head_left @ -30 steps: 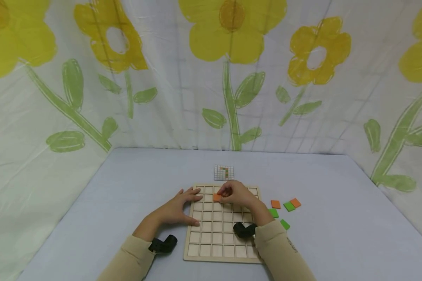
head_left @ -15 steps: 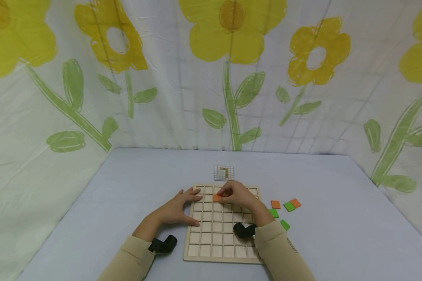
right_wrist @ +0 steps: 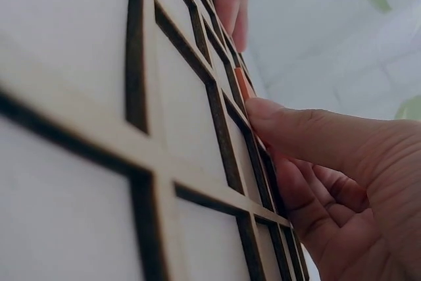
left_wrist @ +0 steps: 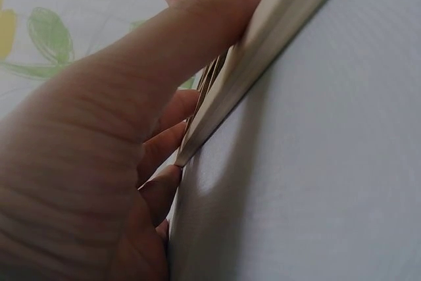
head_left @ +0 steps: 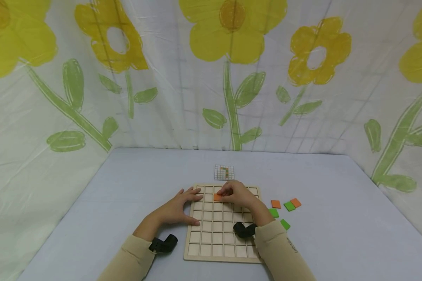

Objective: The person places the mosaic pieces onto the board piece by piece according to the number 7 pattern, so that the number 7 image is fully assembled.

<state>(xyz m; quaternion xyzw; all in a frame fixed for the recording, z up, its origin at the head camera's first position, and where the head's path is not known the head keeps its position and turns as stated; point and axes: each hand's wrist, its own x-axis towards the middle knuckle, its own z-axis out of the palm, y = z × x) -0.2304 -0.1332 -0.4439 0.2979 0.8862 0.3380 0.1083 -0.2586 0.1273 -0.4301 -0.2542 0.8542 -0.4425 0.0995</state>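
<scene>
**Flowered curtain [head_left: 168,89] hanging behind, right hand [head_left: 237,194] pinching an orange tile [head_left: 217,197]**

Big yellow blooms are running along the curtain, and below them the pale worktop [head_left: 337,234] is carrying a wooden board [head_left: 205,249] of square cells, lying flat. On its left edge the left hand [head_left: 175,207] is resting, fingers spread well apart, thumb touching the rim.

And over on the right, here's the right hand reaching across the cells, thumb and fingertips clamping together on the orange tile! That tile is showing at the third column from the left, second row from the far edge; whether it's sitting fully down in its cell, I can't tell.

Just beyond the board, a small pattern card [head_left: 224,172] is lying with coloured squares on a grid. Right of the board, a loose orange piece [head_left: 276,204] is lying near a green piece [head_left: 274,213], another green one [head_left: 285,224] is resting nearer the person, and a green-and-orange pair [head_left: 292,204] is touching. Black bands [head_left: 163,244] are circling both wrists, beige sleeves [head_left: 285,253] covering the forearms.
</scene>
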